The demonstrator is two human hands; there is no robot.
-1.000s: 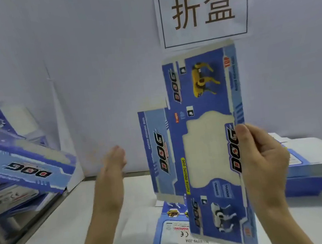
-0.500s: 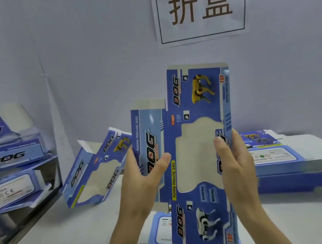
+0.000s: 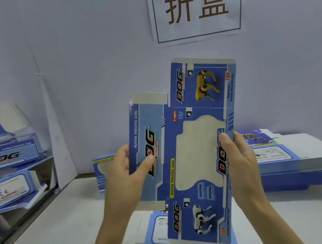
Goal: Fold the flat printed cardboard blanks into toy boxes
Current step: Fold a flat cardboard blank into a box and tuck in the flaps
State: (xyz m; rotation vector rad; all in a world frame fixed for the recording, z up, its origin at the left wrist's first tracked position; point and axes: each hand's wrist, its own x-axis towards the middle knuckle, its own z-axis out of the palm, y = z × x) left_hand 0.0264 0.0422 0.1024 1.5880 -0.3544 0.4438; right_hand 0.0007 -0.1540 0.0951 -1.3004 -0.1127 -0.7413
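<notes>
Blank (image 3: pixel 203 191) pinched upright: L hand (image 3: pixel 126 174), R hand (image 3: pixel 242 160).

The flat blank (image 3: pixel 198 153) is held upright, printed side to the camera. It's blue with DOG logos, a yellow robot dog up top, a white one at the bottom and a pale window shape in the middle. The left hand (image 3: pixel 125 172) pinches its side panel and the right hand (image 3: pixel 239 158) the opposite edge. Right under it lies a stack of blanks (image 3: pixel 155 230), with a second stack (image 3: pixel 294 158) off to its right. A folded box (image 3: pixel 103 173) sits behind its left side, and a pile of folded boxes (image 3: pixel 4 157) is far left.
</notes>
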